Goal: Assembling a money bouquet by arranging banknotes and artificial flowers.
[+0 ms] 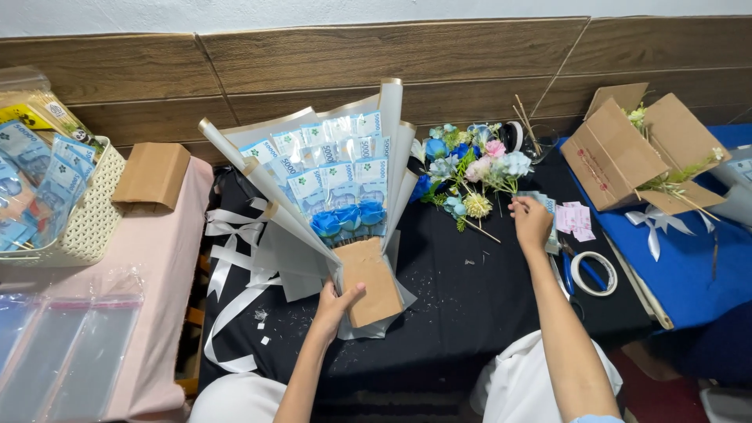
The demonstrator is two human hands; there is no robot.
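Observation:
My left hand (335,304) grips the brown paper base of a bouquet (337,188) made of sleeved banknotes, three blue roses and translucent wrapping with gold edges. It lies on a black cloth (462,305). My right hand (530,222) reaches to the right of it and rests on a small stack of banknotes (548,205), fingers curled on them. Just beyond that hand lies a bunch of artificial flowers (470,168) in blue, white, pink and yellow.
White ribbon (227,266) trails left of the bouquet. A roll of tape (594,272), scissors and pink paper slips lie at the right. An open cardboard box (627,149) sits on blue cloth. At left, a white basket (86,211) holds banknotes, with clear sleeves (63,352) on pink cloth.

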